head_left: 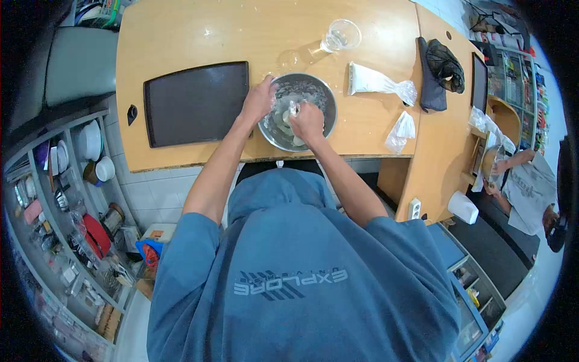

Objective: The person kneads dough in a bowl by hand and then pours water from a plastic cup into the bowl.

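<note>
bowl (pixel 329 105) contents partly hidden under right hand (pixel 307 123)

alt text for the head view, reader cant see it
Seen from above, a person in a blue shirt works in a metal bowl on a wooden counter: the left hand grips its rim, the right hand is down among pale contents. A dark tray lies to its left, a clear cup and plastic bags to its right.

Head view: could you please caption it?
Left hand holds a metal bowl's rim, right hand presses its white contents, dark tray alongside.
</note>
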Demonstrator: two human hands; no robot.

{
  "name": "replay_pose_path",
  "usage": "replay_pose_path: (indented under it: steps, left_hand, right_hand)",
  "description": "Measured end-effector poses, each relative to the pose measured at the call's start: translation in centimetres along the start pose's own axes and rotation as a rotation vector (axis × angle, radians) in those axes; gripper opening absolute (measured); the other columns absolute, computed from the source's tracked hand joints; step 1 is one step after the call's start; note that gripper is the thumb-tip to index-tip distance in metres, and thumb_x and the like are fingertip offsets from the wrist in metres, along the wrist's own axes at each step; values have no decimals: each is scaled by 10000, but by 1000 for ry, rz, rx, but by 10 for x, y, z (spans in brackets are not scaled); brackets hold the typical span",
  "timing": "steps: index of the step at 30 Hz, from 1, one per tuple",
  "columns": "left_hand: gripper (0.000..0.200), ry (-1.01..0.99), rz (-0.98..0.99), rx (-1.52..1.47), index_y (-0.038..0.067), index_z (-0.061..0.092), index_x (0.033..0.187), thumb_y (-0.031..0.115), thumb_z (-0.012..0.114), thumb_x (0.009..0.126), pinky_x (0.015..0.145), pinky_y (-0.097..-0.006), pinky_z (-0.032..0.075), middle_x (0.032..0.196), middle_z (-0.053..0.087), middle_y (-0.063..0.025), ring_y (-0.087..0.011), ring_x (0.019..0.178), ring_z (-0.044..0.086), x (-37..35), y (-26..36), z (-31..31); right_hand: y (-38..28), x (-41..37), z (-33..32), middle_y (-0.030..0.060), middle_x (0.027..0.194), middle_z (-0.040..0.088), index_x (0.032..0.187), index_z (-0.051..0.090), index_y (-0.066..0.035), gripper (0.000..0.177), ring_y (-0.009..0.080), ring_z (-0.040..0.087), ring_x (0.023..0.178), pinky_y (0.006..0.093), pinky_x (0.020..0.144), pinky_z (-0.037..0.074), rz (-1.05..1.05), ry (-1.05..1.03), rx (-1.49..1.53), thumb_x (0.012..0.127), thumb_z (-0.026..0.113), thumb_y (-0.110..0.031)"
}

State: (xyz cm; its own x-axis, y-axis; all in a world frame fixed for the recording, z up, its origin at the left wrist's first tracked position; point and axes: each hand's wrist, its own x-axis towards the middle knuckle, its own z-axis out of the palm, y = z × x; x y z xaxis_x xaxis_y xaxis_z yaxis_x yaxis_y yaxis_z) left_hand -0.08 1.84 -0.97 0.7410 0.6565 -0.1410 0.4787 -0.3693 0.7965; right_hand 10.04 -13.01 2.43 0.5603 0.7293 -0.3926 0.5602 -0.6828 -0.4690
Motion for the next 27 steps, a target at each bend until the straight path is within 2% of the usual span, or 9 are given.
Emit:
replay_pose_path:
  steps: [3, 6, 9, 12, 18, 22, 23, 26, 27]
  left_hand:
    - [220, 16, 7, 38, 24, 558, 1164, 157, 560, 989, 698, -583, 493, 816, 650, -331, -516, 815, 642, -2, 2, 0]
    - [186, 28, 14, 25, 18, 545, 1118, 143, 569, 982, 656, -586, 485, 771, 637, -330, -519, 770, 636, -2, 5, -1]
    - [162, 32, 20, 18, 13, 537, 1084, 128, 577, 976, 639, -587, 476, 747, 625, -329, -520, 748, 629, 1, 9, -1]
    - [148, 5, 33, -19, 9, 535, 1065, 120, 576, 975, 637, -586, 470, 734, 613, -332, -523, 747, 624, 2, 6, -4]
    - [162, 22, 62, -3, 5, 542, 1078, 88, 591, 948, 639, -572, 479, 739, 615, -327, -523, 754, 626, 3, 8, -5]
    - [225, 2, 41, 56, 3, 547, 1125, 72, 608, 920, 660, -559, 502, 780, 645, -312, -504, 780, 647, 2, 9, -5]
    - [234, 13, 30, 68, 3, 546, 1132, 73, 609, 918, 666, -558, 506, 788, 650, -309, -500, 788, 651, 1, 9, -6]
    - [262, 32, 0, 95, 1, 544, 1156, 75, 612, 914, 681, -555, 513, 804, 662, -303, -491, 807, 658, -1, 14, -6]
    - [271, 30, -12, 102, 0, 544, 1166, 76, 612, 915, 683, -555, 514, 803, 663, -302, -490, 809, 660, -1, 17, -7]
  right_hand:
    - [8, 0, 24, 238, 952, 662, 876, 735, -15, 275, 411, 633, 870, 509, 819, 517, -171, 325, -4, 788, 682, -270]
    - [11, 7, 38, 190, 985, 649, 881, 727, -47, 263, 376, 596, 978, 492, 842, 486, -260, 361, -54, 741, 696, -267]
    - [9, 15, 42, 149, 1028, 627, 909, 714, -69, 289, 346, 549, 1049, 503, 902, 438, -262, 328, -162, 695, 714, -263]
    - [6, 21, 33, 138, 1064, 627, 932, 703, -80, 311, 344, 550, 1049, 541, 931, 403, -295, 331, -223, 691, 721, -275]
    - [8, 39, 34, 128, 1096, 642, 996, 702, -99, 387, 338, 549, 1105, 547, 1005, 366, -282, 243, -302, 708, 722, -357]
    - [5, 42, 31, 152, 1130, 665, 1096, 703, -78, 469, 351, 540, 1198, 574, 1045, 346, -236, 211, -233, 715, 756, -346]
    - [6, 43, 30, 185, 1151, 654, 1088, 704, -45, 441, 389, 556, 1185, 559, 1015, 401, -238, 169, -206, 736, 766, -304]
    - [23, 42, 21, 234, 1146, 637, 1081, 692, -15, 410, 427, 582, 1118, 528, 966, 463, -222, -13, 39, 774, 758, -279]
    - [24, 37, 11, 248, 1144, 630, 1083, 688, -9, 410, 438, 585, 1104, 519, 956, 473, -241, -5, 78, 780, 761, -276]
